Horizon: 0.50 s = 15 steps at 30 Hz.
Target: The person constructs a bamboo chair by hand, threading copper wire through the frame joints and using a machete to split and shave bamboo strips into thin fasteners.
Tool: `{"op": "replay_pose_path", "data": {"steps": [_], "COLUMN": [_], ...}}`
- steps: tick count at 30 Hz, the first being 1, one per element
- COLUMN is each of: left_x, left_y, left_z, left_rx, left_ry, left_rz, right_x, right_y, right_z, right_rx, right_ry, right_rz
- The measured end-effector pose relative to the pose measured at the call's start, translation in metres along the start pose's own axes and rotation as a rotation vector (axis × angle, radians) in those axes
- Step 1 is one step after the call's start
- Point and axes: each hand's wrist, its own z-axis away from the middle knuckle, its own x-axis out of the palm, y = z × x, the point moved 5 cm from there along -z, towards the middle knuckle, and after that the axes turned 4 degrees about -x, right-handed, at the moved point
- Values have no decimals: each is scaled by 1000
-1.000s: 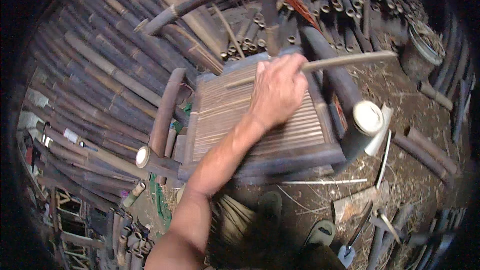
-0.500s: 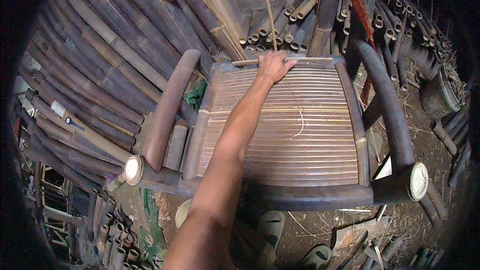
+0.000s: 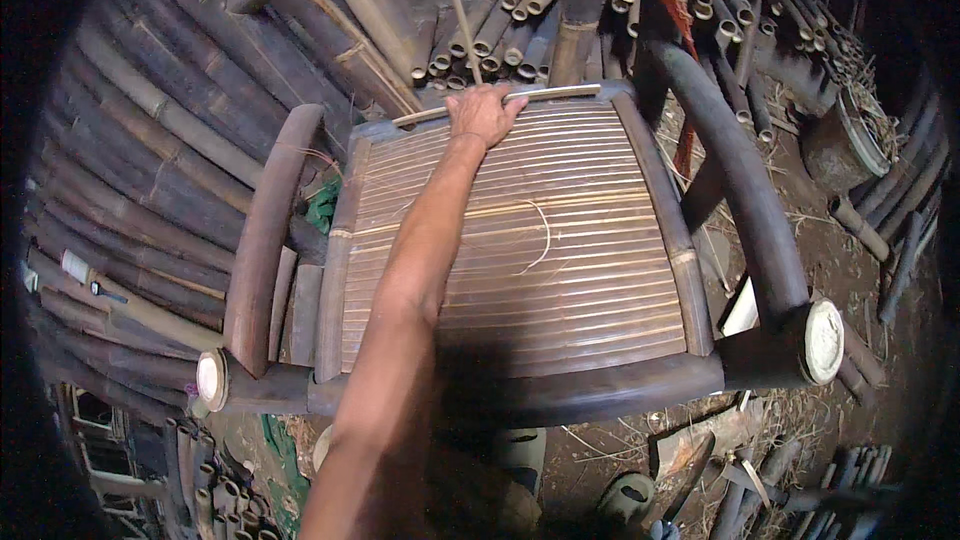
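Note:
A bamboo armchair (image 3: pixel 515 385) with a seat of narrow bamboo slats (image 3: pixel 560 290) stands in front of me. My left hand (image 3: pixel 482 115) reaches over the seat to its far edge. The fingers bend down over a thin bamboo strip (image 3: pixel 560 93) along the back of the seat, and the thumb lies toward the right. The fingertips are partly hidden. A slender stick (image 3: pixel 455 0) rises just behind the hand. One curled, pale fibre (image 3: pixel 546 230) lies on the slats. My right hand is out of view.
Thick dark armrests (image 3: pixel 740 180) flank the seat. Long bamboo poles (image 3: pixel 150 140) lean on the left, and cut tubes (image 3: pixel 500 30) are stacked behind the chair. A bucket (image 3: pixel 845 145) stands at right. Split pieces and shavings (image 3: pixel 700 440) litter the ground near a sandal (image 3: pixel 628 495).
The view has turned, so the chair and left hand appear farther left. My left hand stays at the far seat edge, and the thin strip there now shows more clearly.

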Motion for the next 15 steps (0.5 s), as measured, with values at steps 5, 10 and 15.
{"op": "replay_pose_path", "data": {"steps": [5,10,15], "left_x": [-8,-1,18], "left_y": [19,40,50], "left_z": [3,-2,-17], "left_rx": [-60,133,35], "left_ry": [7,163,60], "left_rz": [32,19,79], "right_x": [-2,-3,1], "right_y": [11,16,20], "right_z": [9,15,18], "right_rx": [21,23,34], "right_ry": [12,19,6], "right_rz": [-39,-64,-89]}}
